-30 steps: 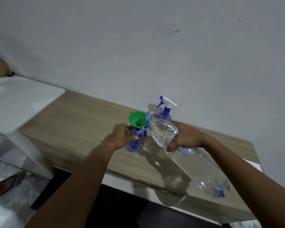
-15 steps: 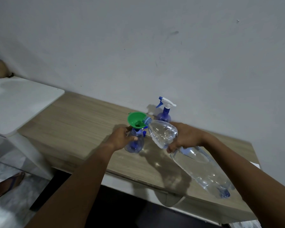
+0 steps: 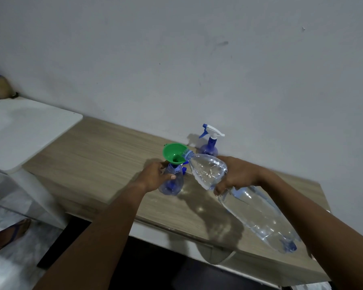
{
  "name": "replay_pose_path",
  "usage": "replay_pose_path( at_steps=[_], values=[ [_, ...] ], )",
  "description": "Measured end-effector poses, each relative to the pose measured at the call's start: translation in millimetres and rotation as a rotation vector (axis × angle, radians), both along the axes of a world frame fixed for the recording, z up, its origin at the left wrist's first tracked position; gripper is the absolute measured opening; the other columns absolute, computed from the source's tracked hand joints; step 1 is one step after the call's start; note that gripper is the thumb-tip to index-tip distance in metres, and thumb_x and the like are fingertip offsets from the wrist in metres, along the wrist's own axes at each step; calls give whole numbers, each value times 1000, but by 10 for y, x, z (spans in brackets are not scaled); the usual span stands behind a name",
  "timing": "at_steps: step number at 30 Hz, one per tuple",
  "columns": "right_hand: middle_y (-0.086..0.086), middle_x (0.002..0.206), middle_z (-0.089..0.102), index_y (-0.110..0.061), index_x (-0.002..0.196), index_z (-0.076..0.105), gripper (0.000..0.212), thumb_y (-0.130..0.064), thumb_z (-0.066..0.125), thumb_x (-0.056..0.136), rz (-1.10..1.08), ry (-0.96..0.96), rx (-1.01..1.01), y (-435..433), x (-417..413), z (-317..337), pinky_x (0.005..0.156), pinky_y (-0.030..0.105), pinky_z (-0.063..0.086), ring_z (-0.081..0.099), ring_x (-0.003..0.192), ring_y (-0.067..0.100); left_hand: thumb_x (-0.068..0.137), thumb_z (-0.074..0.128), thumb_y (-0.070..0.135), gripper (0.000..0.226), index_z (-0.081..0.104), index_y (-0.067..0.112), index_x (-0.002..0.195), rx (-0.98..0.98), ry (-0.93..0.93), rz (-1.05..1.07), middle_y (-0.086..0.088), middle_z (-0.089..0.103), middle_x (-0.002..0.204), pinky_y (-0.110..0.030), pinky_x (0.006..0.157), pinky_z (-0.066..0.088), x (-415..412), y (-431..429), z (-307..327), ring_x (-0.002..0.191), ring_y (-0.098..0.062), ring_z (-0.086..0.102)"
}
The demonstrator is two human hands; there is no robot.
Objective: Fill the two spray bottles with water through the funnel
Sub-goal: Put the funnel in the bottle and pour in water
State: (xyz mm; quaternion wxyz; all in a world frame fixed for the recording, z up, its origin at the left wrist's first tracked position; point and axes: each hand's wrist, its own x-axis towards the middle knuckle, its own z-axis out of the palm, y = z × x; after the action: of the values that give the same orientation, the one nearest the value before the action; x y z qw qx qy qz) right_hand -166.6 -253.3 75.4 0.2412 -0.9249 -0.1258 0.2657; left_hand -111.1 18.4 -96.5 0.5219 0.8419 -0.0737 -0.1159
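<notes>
One spray bottle (image 3: 172, 183) stands on the counter (image 3: 105, 155) with its trigger head off and a green funnel (image 3: 173, 153) seated in its neck. The left hand (image 3: 155, 176) wraps its grip around this bottle's shoulder from the nine o'clock side, likely to stop the light bottle and top-heavy funnel from tipping as water goes in. The right hand (image 3: 235, 174) holds a big clear water bottle (image 3: 254, 208) in a full grip around its upper body. It is tilted, with its mouth over the funnel's three o'clock rim and its base pointing back toward five o'clock, so water can run into the cone. Gripping near the shoulder probably gives finer control of the pour. The second spray bottle (image 3: 210, 145), at one o'clock from the funnel and near the wall, wears its white and blue trigger head and seems to wait its turn. No brand, label or other writing can be read anywhere.
</notes>
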Motion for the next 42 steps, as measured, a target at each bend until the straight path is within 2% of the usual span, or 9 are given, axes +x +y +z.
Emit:
replay_pose_path(
  at_steps=[6,12,17,21,33,42],
  values=[
    [12,99,75,-16,118,61,54,-16,86,70,5,-8,-7,3,1,8,50,23,51,68,69,13,73,79,41,57,67,27,127,9,-1,-7,2,73,118,-45,104,49,-1,3,-8,116,-18,64],
    [8,93,78,-23,114,60,52,-16,86,69,-1,33,-4,-9,4,0,49,25,50,73,69,12,60,75,59,74,65,31,128,1,18,-7,5,73,117,-45,104,49,21,18,-48,116,-16,64],
    [11,96,77,-19,119,60,54,-15,84,71,8,32,3,9,12,24,51,25,50,71,68,11,62,76,55,71,66,28,127,-9,10,-12,6,74,116,-46,103,50,26,19,-56,115,-16,65],
    [11,96,77,-18,119,61,53,-15,84,71,11,27,-2,4,23,27,50,26,50,68,66,10,60,75,59,73,66,31,127,0,4,-11,6,74,116,-46,101,51,42,21,-75,114,-16,66],
    [5,93,75,-25,120,60,59,-19,87,68,12,20,-2,-31,71,-3,52,28,52,66,64,7,61,76,59,71,67,30,125,-5,-6,-15,6,75,114,-48,99,52,30,27,-74,112,-18,67],
    [8,100,74,-26,119,60,58,-19,87,69,15,15,-12,-19,83,-9,54,28,53,69,72,12,64,77,56,68,66,30,126,-10,-11,-31,8,74,115,-47,102,51,23,28,-62,113,-17,67]
  ],
)
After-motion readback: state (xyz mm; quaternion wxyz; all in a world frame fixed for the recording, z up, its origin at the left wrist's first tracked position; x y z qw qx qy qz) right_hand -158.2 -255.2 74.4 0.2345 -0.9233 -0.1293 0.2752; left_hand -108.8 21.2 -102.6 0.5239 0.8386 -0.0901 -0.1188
